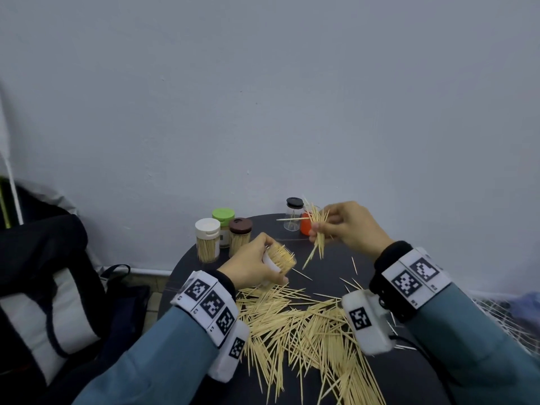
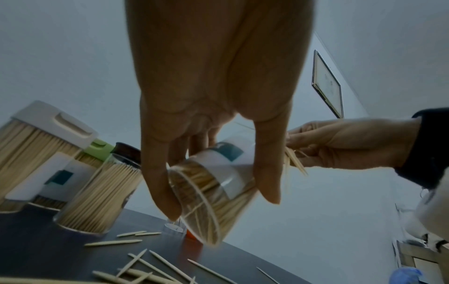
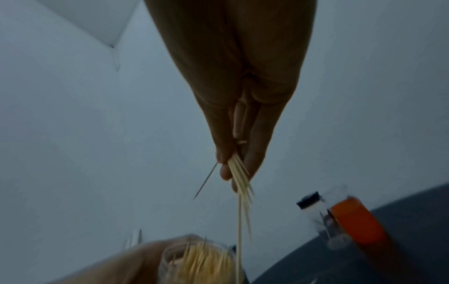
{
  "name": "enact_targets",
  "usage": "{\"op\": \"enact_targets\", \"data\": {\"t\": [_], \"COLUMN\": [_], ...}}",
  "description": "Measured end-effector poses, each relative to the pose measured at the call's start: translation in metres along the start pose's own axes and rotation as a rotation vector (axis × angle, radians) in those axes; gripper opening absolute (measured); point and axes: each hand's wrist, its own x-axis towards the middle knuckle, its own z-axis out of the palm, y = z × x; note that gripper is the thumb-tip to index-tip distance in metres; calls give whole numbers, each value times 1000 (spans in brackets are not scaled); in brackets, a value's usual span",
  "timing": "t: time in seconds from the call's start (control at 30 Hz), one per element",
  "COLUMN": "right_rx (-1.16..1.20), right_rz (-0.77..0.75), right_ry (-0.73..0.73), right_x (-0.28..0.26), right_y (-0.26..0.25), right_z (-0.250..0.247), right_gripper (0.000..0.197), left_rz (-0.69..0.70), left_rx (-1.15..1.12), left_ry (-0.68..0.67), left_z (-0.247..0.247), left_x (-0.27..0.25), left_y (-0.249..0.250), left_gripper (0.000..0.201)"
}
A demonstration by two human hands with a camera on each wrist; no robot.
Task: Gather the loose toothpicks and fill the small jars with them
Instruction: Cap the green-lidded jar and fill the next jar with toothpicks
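Here we see the left hand with its fingers wrapped round a clear toothpick jar, tilted and nearly full, held above the dark round surface. The right hand pinches a bundle of toothpicks just beside the jar's mouth. Loose toothpicks lie heaped between the wrists.
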Motion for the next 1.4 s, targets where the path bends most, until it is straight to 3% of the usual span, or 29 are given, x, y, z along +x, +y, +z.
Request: {"op": "enact_targets", "data": {"t": [0.17, 0.33, 0.47, 0.6, 0.73, 0.83, 1.17, 1.4], "right_rx": [-350, -431, -372, -287, 27, 179, 94, 123], "right_rz": [35, 65, 26, -5, 5, -20, -68, -81], "right_ry": [-223, -361, -292, -227, -63, 79, 256, 245], "right_x": [0, 0, 2, 2, 2, 7, 11, 7], "right_y": [-11, -8, -8, -12, -16, -11, 23, 18], "right_z": [-5, 6, 6, -4, -8, 0, 50, 49], "right_gripper": [9, 21, 4, 10, 2, 9, 13, 10], "left_rz": [-26, -33, -23, -33, -42, -36, -27, -27], "left_rx": [44, 67, 44, -20, -74, -113, -198, -224], "left_ry": [16, 5, -9, 7, 6, 3, 44, 61], "left_z": [-1, 3, 4, 5, 8, 10, 12, 11], "left_x": [4, 4, 5, 7, 10, 11, 12, 12], "left_y": [-2, 0, 2, 0, -1, 0, 3, 5], "left_gripper": [60, 62, 62, 62, 63, 60, 58, 59]}}
